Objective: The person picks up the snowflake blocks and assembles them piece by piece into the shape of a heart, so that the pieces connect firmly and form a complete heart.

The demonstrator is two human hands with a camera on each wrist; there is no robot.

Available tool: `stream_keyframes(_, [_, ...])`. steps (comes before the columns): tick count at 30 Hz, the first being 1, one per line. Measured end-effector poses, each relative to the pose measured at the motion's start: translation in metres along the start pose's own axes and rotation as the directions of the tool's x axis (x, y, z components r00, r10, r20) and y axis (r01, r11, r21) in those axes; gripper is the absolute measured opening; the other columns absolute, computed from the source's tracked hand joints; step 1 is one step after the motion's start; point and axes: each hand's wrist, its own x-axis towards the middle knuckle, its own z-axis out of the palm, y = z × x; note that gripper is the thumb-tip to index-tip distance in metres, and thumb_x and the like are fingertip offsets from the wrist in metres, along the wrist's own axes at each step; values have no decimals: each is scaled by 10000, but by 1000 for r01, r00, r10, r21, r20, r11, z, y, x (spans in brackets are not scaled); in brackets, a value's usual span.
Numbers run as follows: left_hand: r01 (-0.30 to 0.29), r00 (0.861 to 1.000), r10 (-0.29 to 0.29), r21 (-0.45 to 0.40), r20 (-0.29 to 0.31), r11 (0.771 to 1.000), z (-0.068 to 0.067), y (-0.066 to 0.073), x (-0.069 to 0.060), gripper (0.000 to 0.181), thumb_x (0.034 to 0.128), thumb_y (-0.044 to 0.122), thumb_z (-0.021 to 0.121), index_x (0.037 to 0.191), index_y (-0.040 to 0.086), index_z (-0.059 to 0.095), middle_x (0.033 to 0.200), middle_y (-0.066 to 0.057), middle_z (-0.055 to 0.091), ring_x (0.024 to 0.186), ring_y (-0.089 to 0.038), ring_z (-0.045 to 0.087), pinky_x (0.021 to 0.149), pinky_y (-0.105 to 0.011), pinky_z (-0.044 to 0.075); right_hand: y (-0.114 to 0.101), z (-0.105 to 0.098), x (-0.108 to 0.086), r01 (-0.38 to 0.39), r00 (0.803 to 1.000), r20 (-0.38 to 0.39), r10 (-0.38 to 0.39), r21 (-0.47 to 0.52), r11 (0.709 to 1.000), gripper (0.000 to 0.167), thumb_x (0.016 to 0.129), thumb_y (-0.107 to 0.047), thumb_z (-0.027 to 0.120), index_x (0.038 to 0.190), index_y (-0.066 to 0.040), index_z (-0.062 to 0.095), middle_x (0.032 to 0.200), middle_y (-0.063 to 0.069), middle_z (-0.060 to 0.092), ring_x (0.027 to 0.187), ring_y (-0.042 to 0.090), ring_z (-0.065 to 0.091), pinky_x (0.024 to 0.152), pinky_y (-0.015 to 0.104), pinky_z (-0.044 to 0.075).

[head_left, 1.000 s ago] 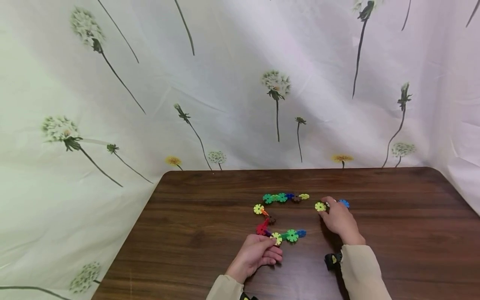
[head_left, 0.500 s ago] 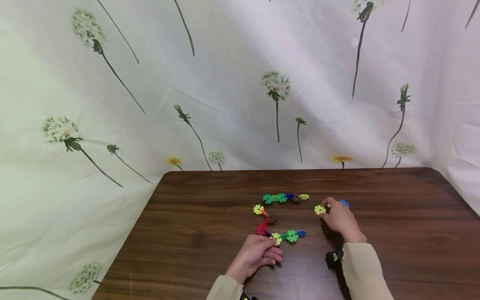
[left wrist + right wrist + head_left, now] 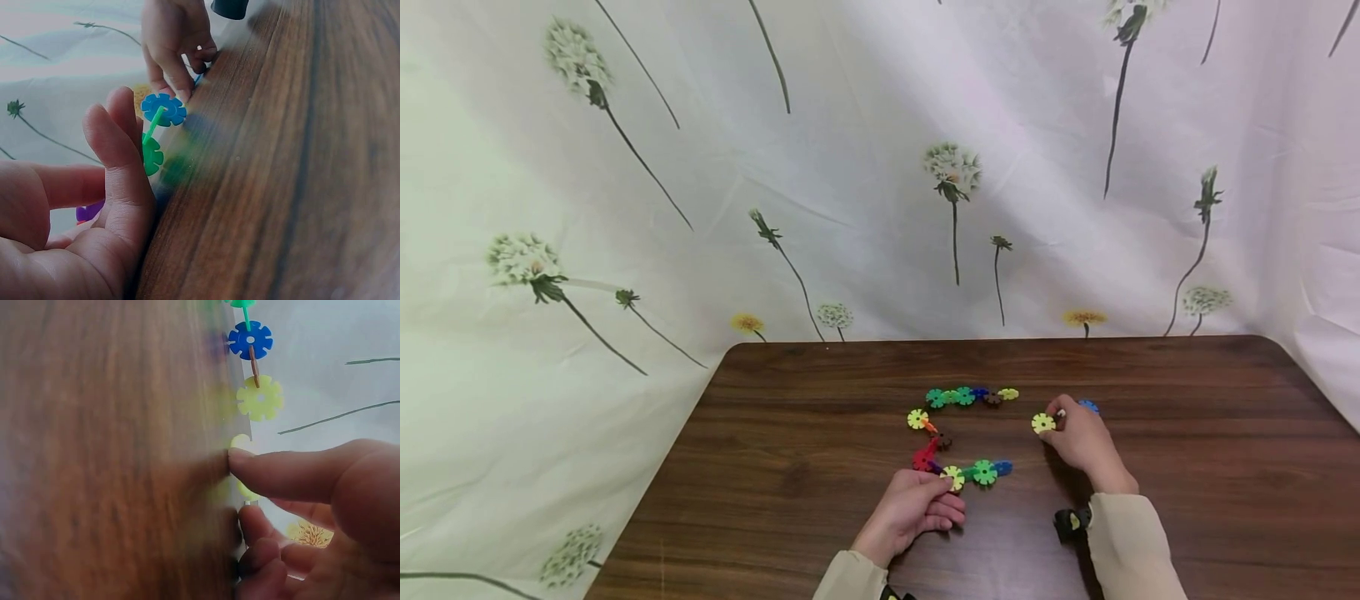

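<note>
A curving chain of colourful notched plastic discs lies on the table. In the head view my left hand (image 3: 920, 504) pinches a yellow disc (image 3: 952, 477) in the near part of that chain, beside a green disc (image 3: 985, 472) and a blue end disc (image 3: 1003, 468). Farther right, my right hand (image 3: 1084, 446) pinches another yellow disc (image 3: 1042, 423), with a small white piece (image 3: 1061, 413) at its fingers. Beyond those fingers a blue disc (image 3: 1088, 407) shows partly; whether it joins the white piece is hidden. The right wrist view shows the chain's far yellow end disc (image 3: 259, 398) apart from my thumb.
The chain's far row has teal discs (image 3: 964, 396), a dark blue disc (image 3: 980, 392) and a brown disc (image 3: 993, 398). A red disc (image 3: 922, 459) sits at the left bend. The brown wooden table (image 3: 760, 467) ends at a white flower-printed cloth (image 3: 865, 250).
My right hand has drawn the yellow disc slightly nearer to me, apart from the blue disc's place. My left hand and the chain have stayed put.
</note>
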Motion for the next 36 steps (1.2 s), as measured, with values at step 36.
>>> stream_keyframes(36, [-8, 1000, 8, -13, 4, 1000, 2, 0, -2, 198, 960, 127, 554, 1016, -46, 631, 712, -46, 702, 606, -88, 674, 527, -172, 520, 21, 6, -13, -82, 994, -37, 106, 416, 906, 332, 918, -84, 604, 1228, -15, 505, 831, 98, 627, 590, 130, 604, 470, 311, 501])
